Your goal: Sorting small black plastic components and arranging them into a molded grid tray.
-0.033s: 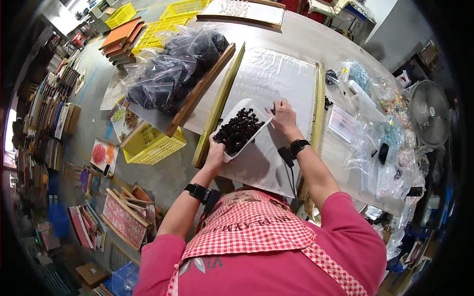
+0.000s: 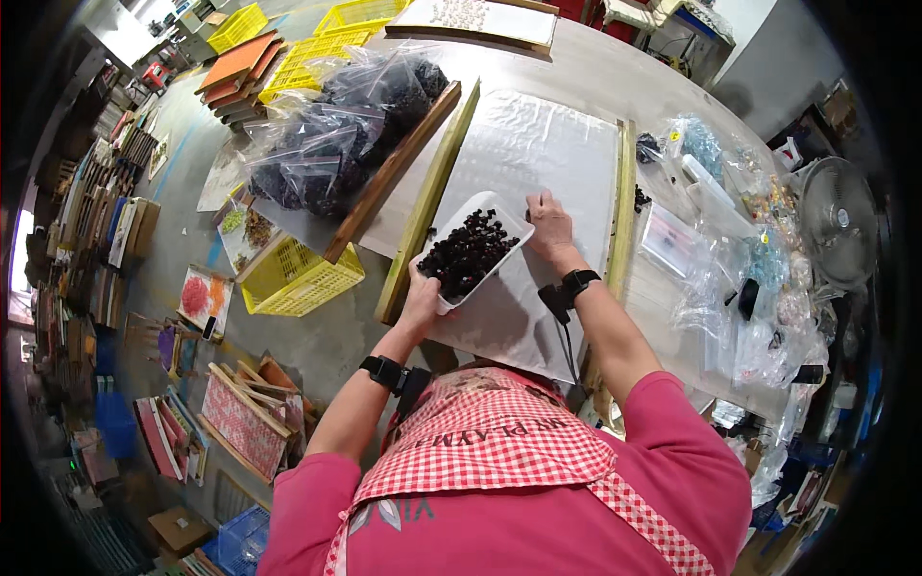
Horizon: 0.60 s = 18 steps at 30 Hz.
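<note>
Right hand edged left; white tub beside it, in left hand.

Round fan — yellow crate

**Left hand gripping, right hand curling, near the middle of the frame**

The left forearm is slanting up and rightward from the lower left of the frame, showing bare below the elbow. The left wrist is lying nearly in line with it, and the left hand is gripping just left of center, most of its fingers hiding from view. The right forearm is slanting up and leftward from the lower right. The right wrist is leading to the right hand, which is sitting higher, right of center, its back facing the camera. Its fingers are curling; their tips are not showing clearly.
</note>
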Each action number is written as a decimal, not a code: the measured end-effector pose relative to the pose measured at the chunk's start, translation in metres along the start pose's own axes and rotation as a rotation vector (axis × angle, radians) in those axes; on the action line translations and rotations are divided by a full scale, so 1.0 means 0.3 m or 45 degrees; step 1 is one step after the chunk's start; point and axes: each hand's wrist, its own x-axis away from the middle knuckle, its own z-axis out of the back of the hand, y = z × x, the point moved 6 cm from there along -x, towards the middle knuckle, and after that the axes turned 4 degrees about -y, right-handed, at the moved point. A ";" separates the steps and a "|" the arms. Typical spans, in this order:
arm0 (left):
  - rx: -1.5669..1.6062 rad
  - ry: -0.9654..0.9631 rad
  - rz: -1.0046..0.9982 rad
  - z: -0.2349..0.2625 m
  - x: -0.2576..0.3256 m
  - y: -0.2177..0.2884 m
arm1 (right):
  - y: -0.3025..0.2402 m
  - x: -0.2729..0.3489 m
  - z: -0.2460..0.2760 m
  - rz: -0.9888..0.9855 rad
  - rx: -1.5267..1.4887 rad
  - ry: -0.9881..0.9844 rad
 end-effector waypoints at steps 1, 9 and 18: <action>0.035 -0.031 0.001 -0.003 0.010 -0.002 | -0.026 -0.006 -0.021 0.130 -0.101 0.025; -0.241 -0.062 -0.062 0.049 0.097 -0.047 | 0.040 -0.026 -0.022 0.440 -0.068 0.047; -0.624 0.091 -0.049 0.076 0.109 -0.018 | -0.442 0.059 0.277 0.796 -0.948 -0.321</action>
